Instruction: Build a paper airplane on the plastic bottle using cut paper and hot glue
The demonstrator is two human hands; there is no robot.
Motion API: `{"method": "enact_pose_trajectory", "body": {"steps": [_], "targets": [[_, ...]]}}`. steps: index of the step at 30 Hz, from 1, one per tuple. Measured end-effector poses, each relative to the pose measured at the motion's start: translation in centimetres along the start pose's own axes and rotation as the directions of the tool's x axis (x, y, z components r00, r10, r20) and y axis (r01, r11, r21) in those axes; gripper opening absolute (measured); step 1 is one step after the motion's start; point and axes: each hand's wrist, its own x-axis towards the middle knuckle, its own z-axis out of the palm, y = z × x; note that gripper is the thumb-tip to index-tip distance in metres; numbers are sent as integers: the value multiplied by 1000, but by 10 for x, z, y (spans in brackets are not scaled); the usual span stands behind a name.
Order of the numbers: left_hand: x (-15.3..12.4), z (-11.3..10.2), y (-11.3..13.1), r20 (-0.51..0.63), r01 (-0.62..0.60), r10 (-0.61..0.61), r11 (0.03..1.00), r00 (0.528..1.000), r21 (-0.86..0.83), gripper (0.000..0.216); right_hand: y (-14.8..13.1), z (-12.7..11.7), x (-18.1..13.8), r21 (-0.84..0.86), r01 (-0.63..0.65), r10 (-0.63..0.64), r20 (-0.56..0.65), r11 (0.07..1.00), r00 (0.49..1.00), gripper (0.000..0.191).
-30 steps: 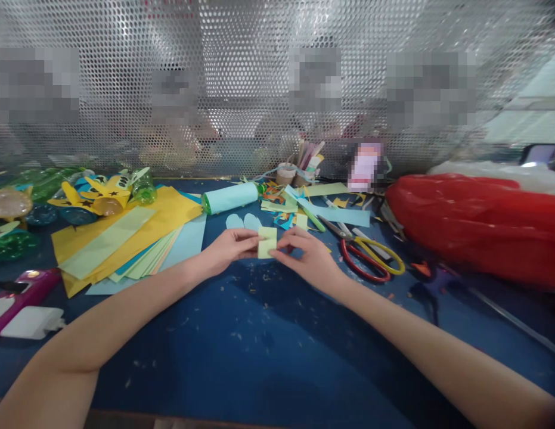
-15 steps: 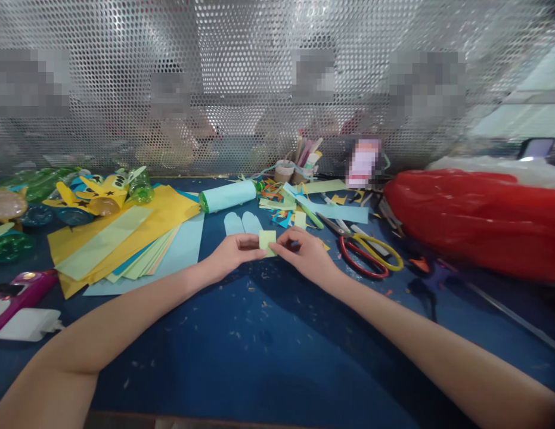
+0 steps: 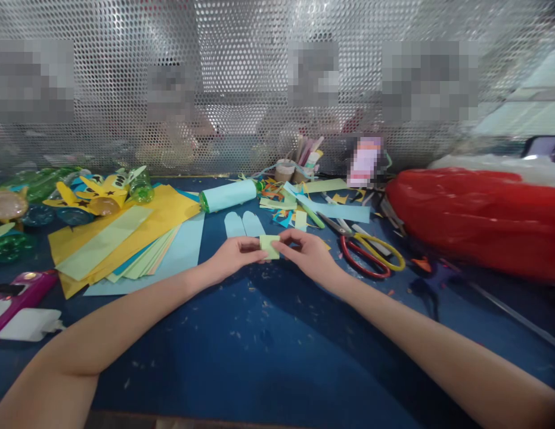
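A small pale green piece of paper (image 3: 269, 245) is pinched between my two hands over the blue table (image 3: 241, 351). My left hand (image 3: 236, 255) grips its left edge with closed fingers. My right hand (image 3: 305, 252) pinches its right edge. Two light blue rounded paper cut-outs (image 3: 242, 224) lie just behind my hands. Red and yellow scissors (image 3: 365, 250) rest on the table to the right of my right hand.
A stack of yellow, green and blue paper sheets (image 3: 125, 235) lies at the left, with a bottle wrapped in light blue paper (image 3: 228, 195) behind it. Paper scraps (image 3: 299, 205), a red plastic bag (image 3: 478, 217), a pink glue gun (image 3: 18, 295) and a perforated metal screen (image 3: 241, 77) surround the work spot.
The green paper has become smaller between my fingers, folded down, and my hands have closed in on it and shifted slightly.
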Motion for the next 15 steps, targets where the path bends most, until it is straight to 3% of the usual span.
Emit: {"method": "enact_pose_trajectory", "body": {"steps": [15], "targets": [[0, 0, -2, -4, 81, -81, 997, 997, -19, 26, -7, 0, -2, -35, -15, 13, -59, 999, 998, 31]]}}
